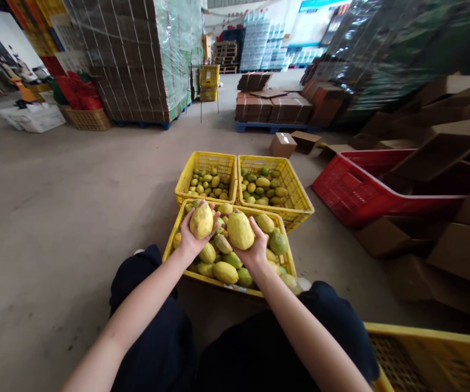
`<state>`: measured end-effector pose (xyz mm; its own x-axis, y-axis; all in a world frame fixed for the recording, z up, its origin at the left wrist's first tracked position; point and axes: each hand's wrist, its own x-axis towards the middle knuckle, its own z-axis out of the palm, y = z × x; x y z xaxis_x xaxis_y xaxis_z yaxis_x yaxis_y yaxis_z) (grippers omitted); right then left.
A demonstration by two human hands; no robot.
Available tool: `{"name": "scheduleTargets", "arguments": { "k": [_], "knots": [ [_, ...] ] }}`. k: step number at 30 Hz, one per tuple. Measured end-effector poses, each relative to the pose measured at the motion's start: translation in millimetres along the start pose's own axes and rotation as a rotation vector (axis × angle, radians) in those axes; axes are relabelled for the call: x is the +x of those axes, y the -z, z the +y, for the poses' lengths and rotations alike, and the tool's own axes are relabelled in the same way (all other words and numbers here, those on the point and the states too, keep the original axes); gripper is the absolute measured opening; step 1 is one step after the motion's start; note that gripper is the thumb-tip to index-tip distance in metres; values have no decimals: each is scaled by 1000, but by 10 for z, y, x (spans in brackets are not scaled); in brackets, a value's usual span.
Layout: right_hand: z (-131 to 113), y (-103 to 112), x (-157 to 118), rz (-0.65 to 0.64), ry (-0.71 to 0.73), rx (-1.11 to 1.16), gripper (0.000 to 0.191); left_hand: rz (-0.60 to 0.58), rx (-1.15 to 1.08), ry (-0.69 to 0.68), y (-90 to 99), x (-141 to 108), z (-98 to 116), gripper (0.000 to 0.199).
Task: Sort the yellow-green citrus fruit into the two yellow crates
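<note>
My left hand (192, 239) is wrapped around a yellow fruit with brownish patches (201, 220). A larger yellow-green fruit (240, 230) rests in my right hand (256, 249), its fingers curled about the side and underside. Both fruits are held apart from each other, over the near yellow crate (222, 287), which holds several yellow and green fruits. Just beyond it stand two more yellow crates side by side, the left one (181, 182) and the right one (300, 204), each partly filled with smaller fruits.
On the right, a red crate (341, 190) stands among open cardboard boxes (463, 250). Another yellow crate (434, 333) is at the lower right. Wrapped stacks (137, 60) and a blue pallet with flat cardboard (273, 109) stand farther back.
</note>
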<state>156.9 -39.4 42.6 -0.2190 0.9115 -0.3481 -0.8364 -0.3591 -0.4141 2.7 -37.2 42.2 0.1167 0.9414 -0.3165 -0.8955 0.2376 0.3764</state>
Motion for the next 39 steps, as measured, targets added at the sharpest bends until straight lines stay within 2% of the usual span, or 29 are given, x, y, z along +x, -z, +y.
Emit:
{"name": "scheduleTargets", "arguments": {
  "k": [8,13,17,20,24,26,29,31,33,34,35,36,37,38,39],
  "knots": [
    [-20,131,145,158,-6,148,30,-11,-145,1,-55,109,-230,45],
    [-65,225,217,124,48,162,30,64,-165,49,-167,188,-380,46],
    [-135,219,183,156,65,180,32,77,-169,63,-187,236,-473,43],
    [-179,154,115,173,52,196,31,79,-103,53,-131,272,-511,41],
    [-268,71,53,207,70,220,29,37,102,20,-53,302,-554,38],
    [-355,54,38,229,95,231,31,25,196,55,-2,271,-603,34],
    [-544,52,-2,234,149,226,32,-45,386,273,169,96,-719,22],
    [-691,52,-53,239,192,236,32,-126,571,517,340,-92,-800,22],
    [-829,50,-120,256,230,268,33,-178,775,829,485,-264,-844,27],
    [-888,49,-154,265,246,286,34,-164,891,965,517,-315,-837,26],
    [-939,50,-187,267,259,300,34,-120,1005,1040,508,-327,-801,24],
    [-980,54,-215,266,268,309,36,-52,1105,1029,453,-293,-729,20],
    [-1012,61,-237,263,274,313,37,34,1179,912,352,-209,-620,16],
    [-1036,71,-251,258,279,314,38,146,1208,658,214,-79,-476,13],
    [-1052,84,-257,253,282,312,39,184,1196,467,52,88,-301,17]
  ]
}}
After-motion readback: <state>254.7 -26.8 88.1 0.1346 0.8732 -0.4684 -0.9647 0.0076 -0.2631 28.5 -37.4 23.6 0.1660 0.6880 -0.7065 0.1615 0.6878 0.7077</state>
